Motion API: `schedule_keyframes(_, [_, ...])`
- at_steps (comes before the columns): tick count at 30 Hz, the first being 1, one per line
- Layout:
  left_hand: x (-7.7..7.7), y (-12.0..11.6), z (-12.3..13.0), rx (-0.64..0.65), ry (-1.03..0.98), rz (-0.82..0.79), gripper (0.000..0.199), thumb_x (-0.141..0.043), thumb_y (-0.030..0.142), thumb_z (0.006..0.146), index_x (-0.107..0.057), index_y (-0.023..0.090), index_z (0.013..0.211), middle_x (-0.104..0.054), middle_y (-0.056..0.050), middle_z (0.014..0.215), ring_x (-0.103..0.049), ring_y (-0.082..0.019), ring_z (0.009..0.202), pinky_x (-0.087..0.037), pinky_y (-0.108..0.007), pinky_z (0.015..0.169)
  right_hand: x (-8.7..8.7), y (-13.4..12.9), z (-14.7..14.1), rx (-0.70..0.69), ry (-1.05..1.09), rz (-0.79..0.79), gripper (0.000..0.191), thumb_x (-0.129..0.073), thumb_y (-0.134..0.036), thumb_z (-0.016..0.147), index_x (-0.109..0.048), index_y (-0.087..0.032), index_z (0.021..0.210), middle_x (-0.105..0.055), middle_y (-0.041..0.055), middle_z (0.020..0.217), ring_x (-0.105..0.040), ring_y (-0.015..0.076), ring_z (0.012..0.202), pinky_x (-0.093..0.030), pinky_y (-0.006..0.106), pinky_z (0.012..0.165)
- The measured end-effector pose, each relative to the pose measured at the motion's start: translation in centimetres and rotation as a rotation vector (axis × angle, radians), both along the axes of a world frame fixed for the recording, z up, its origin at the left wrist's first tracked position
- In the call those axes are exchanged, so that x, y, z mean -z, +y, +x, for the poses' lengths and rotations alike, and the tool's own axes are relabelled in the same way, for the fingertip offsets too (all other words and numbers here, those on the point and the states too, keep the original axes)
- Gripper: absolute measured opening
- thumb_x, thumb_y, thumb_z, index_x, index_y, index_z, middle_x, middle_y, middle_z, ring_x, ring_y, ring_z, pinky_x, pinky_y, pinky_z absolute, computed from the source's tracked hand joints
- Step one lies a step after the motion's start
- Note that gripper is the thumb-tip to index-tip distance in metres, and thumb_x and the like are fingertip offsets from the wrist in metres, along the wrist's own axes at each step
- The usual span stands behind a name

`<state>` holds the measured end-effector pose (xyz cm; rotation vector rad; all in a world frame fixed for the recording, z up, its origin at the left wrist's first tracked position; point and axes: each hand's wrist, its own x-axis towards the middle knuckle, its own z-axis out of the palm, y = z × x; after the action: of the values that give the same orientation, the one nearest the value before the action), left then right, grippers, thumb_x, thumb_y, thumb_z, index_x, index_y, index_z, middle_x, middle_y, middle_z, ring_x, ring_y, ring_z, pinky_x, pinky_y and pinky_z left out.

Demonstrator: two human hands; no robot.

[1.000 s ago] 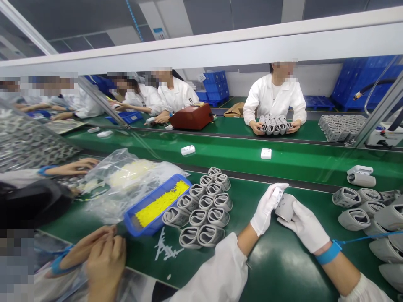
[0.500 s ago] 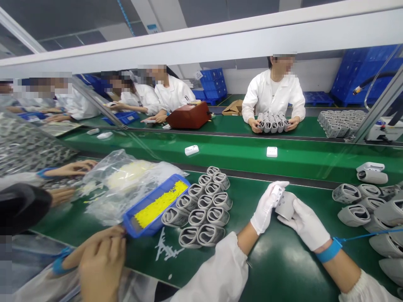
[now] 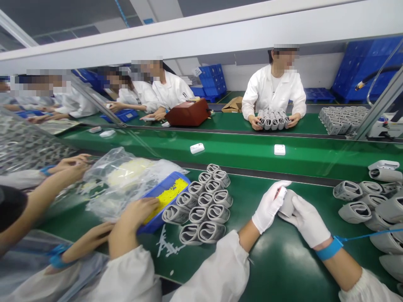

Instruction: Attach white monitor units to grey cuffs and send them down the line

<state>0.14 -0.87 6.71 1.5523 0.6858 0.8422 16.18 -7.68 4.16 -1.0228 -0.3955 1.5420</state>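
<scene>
My left hand (image 3: 267,207), in a white glove, is closed on a small white monitor unit (image 3: 282,193) whose edge faces me, with a little red showing on it. My right hand (image 3: 310,222), gloved too and wearing a blue wrist strap, grips the curled grey cuff (image 3: 287,204) against that unit. Both are held together above the green bench. Left of my hands stand rolled grey cuffs (image 3: 211,231) in rows; more grey cuffs (image 3: 355,212) are piled at the right. The join between unit and cuff is hidden by my fingers.
A blue tray (image 3: 185,178) of yellow pieces lies at the left, with a co-worker's hand (image 3: 138,214) in it. Beside it is a clear plastic bag (image 3: 110,167). White units (image 3: 279,149) lie on the green belt (image 3: 239,147). A blue cord runs from my right wrist.
The monitor unit and cuff have turned slightly in my hands. The units on the belt have shifted right. A co-worker's hand has reached into the blue tray.
</scene>
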Motion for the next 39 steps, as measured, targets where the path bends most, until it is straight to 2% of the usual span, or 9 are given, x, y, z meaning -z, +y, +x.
schedule_keyframes(6, [2.1,-0.2,1.4,-0.008,-0.076,0.119,0.062,-0.056,0.066,0.101,-0.058,0.031,0.152,-0.056,-0.007,0.16,-0.046,-0.034,0.152,-0.035,-0.047,0.132,-0.4,-0.5,-0.2,0.039,-0.107,-0.004,0.058,-0.089,-0.051,0.083,-0.074,-0.023,0.132,-0.077,0.0105,0.133,-0.07,0.0365,0.13,-0.065,0.053,0.101])
schedule_keyframes(10, [0.7,0.1,0.5,0.028,-0.037,0.137,0.071,-0.059,0.068,0.1,-0.056,0.023,0.155,-0.053,-0.015,0.162,-0.046,-0.035,0.153,-0.033,-0.049,0.132,-0.7,-0.1,0.1,0.091,-0.208,-0.022,0.063,-0.088,-0.056,0.079,-0.074,-0.023,0.131,-0.076,0.0101,0.135,-0.069,0.0366,0.129,-0.066,0.053,0.099])
schedule_keyframes(13, [-2.9,1.1,-6.2,0.098,0.055,0.168,0.054,-0.065,0.06,0.1,-0.07,0.022,0.138,-0.062,-0.016,0.154,-0.052,-0.034,0.15,-0.041,-0.051,0.123,-0.9,0.7,0.9,0.139,-0.448,0.042,0.061,-0.087,-0.051,0.077,-0.075,-0.025,0.131,-0.076,0.0078,0.136,-0.07,0.0357,0.128,-0.061,0.054,0.108])
schedule_keyframes(17, [-6.4,3.9,-21.7,0.097,0.062,0.242,0.049,-0.058,0.057,0.105,-0.079,0.019,0.084,-0.081,-0.01,0.12,-0.068,-0.03,0.133,-0.051,-0.046,0.111,-1.2,1.4,2.1,0.119,-0.852,0.176,0.055,-0.087,-0.034,0.073,-0.078,-0.029,0.127,-0.077,0.0039,0.134,-0.067,0.0357,0.133,-0.042,0.054,0.126])
schedule_keyframes(20, [-5.2,6.1,-31.1,0.042,0.051,0.429,0.032,-0.075,0.052,0.096,-0.077,0.027,0.075,-0.081,0.003,0.081,-0.08,-0.02,0.109,-0.058,-0.03,0.105,-1.2,1.2,2.7,0.1,-0.941,0.312,0.053,-0.087,-0.035,0.078,-0.078,-0.031,0.13,-0.072,0.0033,0.145,-0.059,0.0347,0.145,-0.033,0.052,0.132])
schedule_keyframes(23, [-3.2,7.0,-34.4,-0.022,0.037,0.472,0.016,-0.077,0.039,0.098,-0.079,0.031,0.084,-0.074,0.008,0.064,-0.082,-0.013,0.097,-0.059,-0.02,0.099,-1.3,0.7,3.2,0.037,-1.0,0.435,0.049,-0.086,-0.037,0.082,-0.079,-0.034,0.131,-0.067,0.0007,0.152,-0.045,0.0325,0.157,-0.026,0.05,0.136])
schedule_keyframes(28, [-5.2,4.7,-31.1,0.178,-0.162,0.207,0.055,-0.057,0.027,0.108,-0.057,0.005,0.057,-0.072,-0.001,0.066,-0.079,-0.015,0.101,-0.052,-0.03,0.098,-2.2,0.3,3.9,-0.088,-1.014,0.444,0.05,-0.085,-0.03,0.082,-0.079,-0.041,0.13,-0.069,-0.0047,0.148,-0.039,0.0325,0.161,-0.026,0.052,0.136])
schedule_keyframes(32, [-6.1,1.9,-23.0,0.199,-0.133,0.063,0.062,-0.061,0.045,0.103,-0.058,0.005,0.057,-0.079,-0.012,0.092,-0.075,-0.028,0.117,-0.053,-0.041,0.099,-2.0,0.4,3.7,-0.158,-1.084,0.46,0.05,-0.081,-0.027,0.084,-0.078,-0.043,0.131,-0.068,-0.0067,0.149,-0.034,0.0326,0.163,-0.026,0.053,0.136])
schedule_keyframes(39, [1.9,0.8,-2.8,0.079,-0.059,-0.135,0.036,-0.073,0.05,0.099,-0.076,0.017,0.111,-0.077,-0.011,0.116,-0.074,-0.024,0.105,-0.062,-0.043,0.097,-1.7,0.3,2.7,-0.202,-1.07,0.494,0.052,-0.079,-0.025,0.086,-0.076,-0.043,0.135,-0.066,-0.0067,0.152,-0.026,0.0306,0.166,-0.02,0.052,0.138])
